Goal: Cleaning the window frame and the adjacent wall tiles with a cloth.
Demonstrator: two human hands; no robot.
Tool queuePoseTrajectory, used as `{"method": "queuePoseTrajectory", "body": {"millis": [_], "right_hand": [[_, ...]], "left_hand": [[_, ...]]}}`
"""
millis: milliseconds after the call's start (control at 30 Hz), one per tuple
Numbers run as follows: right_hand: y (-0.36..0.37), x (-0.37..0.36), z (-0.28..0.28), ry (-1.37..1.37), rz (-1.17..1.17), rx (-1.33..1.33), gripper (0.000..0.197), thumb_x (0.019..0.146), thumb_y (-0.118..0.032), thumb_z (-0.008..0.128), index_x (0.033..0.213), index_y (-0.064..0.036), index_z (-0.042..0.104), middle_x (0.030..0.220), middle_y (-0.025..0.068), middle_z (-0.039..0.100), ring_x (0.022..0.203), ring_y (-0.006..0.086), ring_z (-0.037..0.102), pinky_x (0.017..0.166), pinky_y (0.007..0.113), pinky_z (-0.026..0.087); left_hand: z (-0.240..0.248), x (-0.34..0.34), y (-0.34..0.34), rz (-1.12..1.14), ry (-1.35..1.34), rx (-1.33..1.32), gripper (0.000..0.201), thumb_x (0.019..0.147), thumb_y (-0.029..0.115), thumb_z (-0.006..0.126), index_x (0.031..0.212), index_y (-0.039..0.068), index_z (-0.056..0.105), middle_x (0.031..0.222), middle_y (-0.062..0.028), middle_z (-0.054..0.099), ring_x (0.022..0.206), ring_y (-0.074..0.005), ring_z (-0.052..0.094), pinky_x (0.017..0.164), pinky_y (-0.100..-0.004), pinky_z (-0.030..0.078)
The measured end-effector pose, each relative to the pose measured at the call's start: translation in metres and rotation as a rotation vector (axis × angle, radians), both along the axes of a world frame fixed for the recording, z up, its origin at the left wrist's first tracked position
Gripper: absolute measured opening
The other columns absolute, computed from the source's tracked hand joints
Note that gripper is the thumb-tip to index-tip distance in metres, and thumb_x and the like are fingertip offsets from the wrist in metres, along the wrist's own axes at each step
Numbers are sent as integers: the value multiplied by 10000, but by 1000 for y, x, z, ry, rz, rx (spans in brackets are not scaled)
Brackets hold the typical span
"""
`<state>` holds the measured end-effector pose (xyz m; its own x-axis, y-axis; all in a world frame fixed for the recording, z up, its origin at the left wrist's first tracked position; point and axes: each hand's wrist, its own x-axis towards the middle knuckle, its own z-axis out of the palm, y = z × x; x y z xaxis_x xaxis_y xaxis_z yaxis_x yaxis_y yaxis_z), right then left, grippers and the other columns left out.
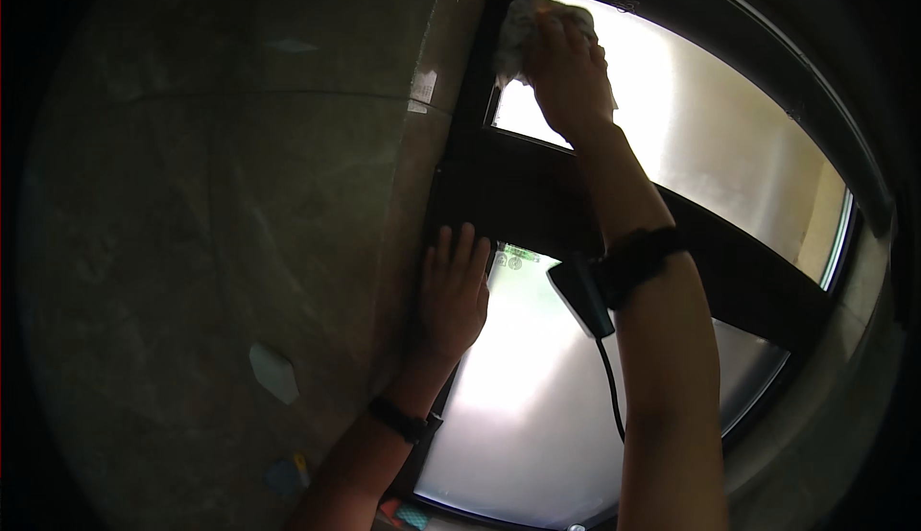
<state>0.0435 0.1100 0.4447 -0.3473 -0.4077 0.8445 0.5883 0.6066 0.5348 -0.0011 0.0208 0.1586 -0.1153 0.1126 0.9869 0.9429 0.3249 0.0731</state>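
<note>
The right hand (573, 70) is clamped on a crumpled grey cloth (520, 34), its fingers laid over the bunched fabric at the far left corner of the far glass pane (739, 138). The cloth lies just beyond and to the left of that hand's knuckles, touching it, and overlaps both the bright glass and the dark frame (523, 181) at the pane's left edge. The left hand (456, 291) is well apart from the right, nearer and further left, so the cloth sits far from it and slightly to its right. Its fingers are stretched out and free of any grip, lying flat along the left side of the frame, beside the near glass pane (528, 377). A black strap (401, 420) circles the left wrist; on the right forearm a dark band (645, 255) carries a small boxy device (581, 296) with a black cable (610, 387) running toward the near side. Left of the frame stretches a dim grey-brown wall (240, 205), with a pale angular patch (274, 374) near the left forearm.
</note>
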Motion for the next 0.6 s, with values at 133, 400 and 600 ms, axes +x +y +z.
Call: {"method": "queuePoseTrajectory", "body": {"millis": [133,400,600], "right_hand": [[-1,-11,34,57,-2,17,326,914,-245,600,1210,-110,611,1452,85,412,1373,333,362,1086,504,364],[17,-27,96,154,-110,7,322,907,-252,577,1192,-106,612,1213,132,634,1200,351,564,1031,546,401],[15,-37,90,255,-34,108,307,911,-250,530,1170,-113,622,1204,121,644,1158,332,591,998,552,411]], "left_hand": [[-2,-4,4,3,8,18,508,880,89,549,1368,-13,452,1479,-264,368,1395,-482,292,1120,-586,262],[-2,1,9,-5,-9,-2,491,887,90,539,1361,-16,464,1484,-263,367,1399,-472,295,1111,-588,276],[-6,-3,5,28,28,19,500,885,95,540,1367,-12,462,1500,-250,355,1405,-470,288,1109,-583,282]]}}
